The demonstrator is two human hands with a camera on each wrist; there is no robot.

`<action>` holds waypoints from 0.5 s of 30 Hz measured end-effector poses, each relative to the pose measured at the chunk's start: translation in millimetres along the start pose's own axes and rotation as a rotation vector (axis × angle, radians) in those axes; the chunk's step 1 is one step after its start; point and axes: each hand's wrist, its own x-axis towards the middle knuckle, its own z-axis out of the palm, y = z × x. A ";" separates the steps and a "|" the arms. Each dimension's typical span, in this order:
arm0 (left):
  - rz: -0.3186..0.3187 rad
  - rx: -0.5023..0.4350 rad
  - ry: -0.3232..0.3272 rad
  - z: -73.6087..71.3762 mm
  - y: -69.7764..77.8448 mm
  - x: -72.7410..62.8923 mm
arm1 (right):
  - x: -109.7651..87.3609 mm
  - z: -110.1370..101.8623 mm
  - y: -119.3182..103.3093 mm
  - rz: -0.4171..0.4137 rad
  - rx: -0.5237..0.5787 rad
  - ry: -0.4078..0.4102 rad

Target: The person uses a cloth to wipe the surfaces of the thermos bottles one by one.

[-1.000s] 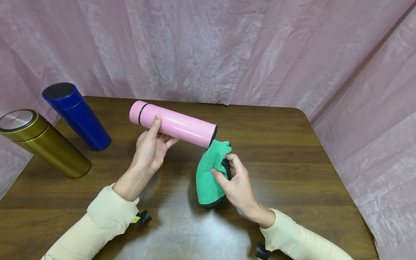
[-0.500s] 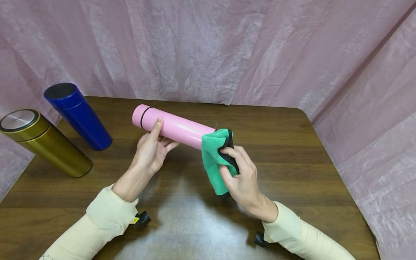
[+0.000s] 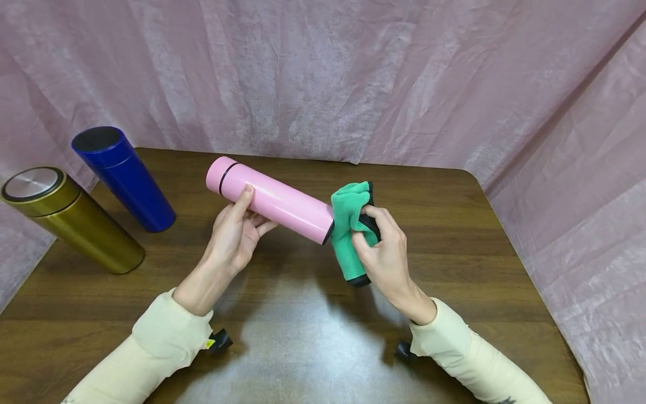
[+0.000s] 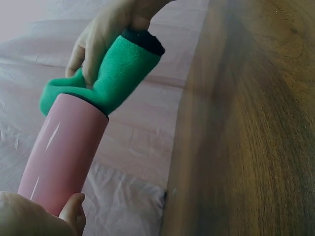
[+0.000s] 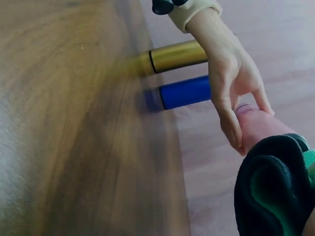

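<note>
My left hand (image 3: 233, 238) grips a pink thermos bottle (image 3: 275, 199) near its lid end, thumb on top and fingers beneath. The bottle is held in the air, tilted, with its black base lower and to the right. In my right hand (image 3: 386, 255) I pinch a folded green cloth (image 3: 348, 224) with black edging. Its fabric is right at the bottle's base; the left wrist view shows the cloth (image 4: 115, 73) against the base rim. The right wrist view shows the cloth's dark underside (image 5: 270, 182) in front of the bottle (image 5: 263, 127).
A gold thermos (image 3: 81, 224) with a steel-topped lid and a blue thermos (image 3: 126, 179) stand upright on the left of the wooden table (image 3: 454, 235). Pink curtains (image 3: 313, 84) hang behind the table and along its right side.
My right hand has brought the cloth up onto the bottle's base end, then off to the right and slightly upward. The bottle's base end has dipped a little; the left hand keeps its grip.
</note>
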 end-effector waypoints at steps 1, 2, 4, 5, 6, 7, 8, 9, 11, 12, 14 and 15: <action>0.004 -0.002 -0.003 0.1 -0.4 -0.1 | -1.1 0.2 1.3 0.019 -0.010 -0.009; 0.008 -0.004 -0.004 0.3 -0.7 -0.3 | -2.3 0.3 2.0 0.040 -0.019 -0.021; 0.017 -0.016 -0.006 0.9 -1.5 -0.1 | -5.3 1.3 2.8 0.081 -0.020 -0.043; 0.020 -0.021 -0.007 1.1 -1.9 -0.1 | -7.0 2.1 3.0 0.098 -0.019 -0.054; 0.023 -0.027 -0.006 1.3 -2.4 0.2 | -8.8 3.0 3.2 0.114 -0.012 -0.065; 0.026 -0.034 -0.004 1.7 -2.7 0.0 | -10.6 4.0 3.4 0.131 -0.005 -0.076; 0.029 -0.040 0.000 2.1 -3.1 0.0 | -12.3 5.0 3.4 0.146 0.003 -0.086; 0.029 -0.051 0.005 2.3 -3.4 0.1 | -14.1 6.1 3.6 0.158 0.013 -0.097; 0.031 -0.061 0.019 2.5 -3.9 0.2 | -17.5 8.5 4.1 0.169 0.028 -0.120; 0.030 -0.070 0.029 2.6 -4.2 0.5 | -19.1 9.7 4.3 0.169 0.032 -0.129; 0.027 -0.088 0.047 2.5 -4.8 1.2 | -22.4 12.2 4.5 0.155 0.031 -0.144; 0.025 -0.095 0.054 2.3 -5.1 1.6 | -24.4 13.4 4.6 0.146 0.030 -0.153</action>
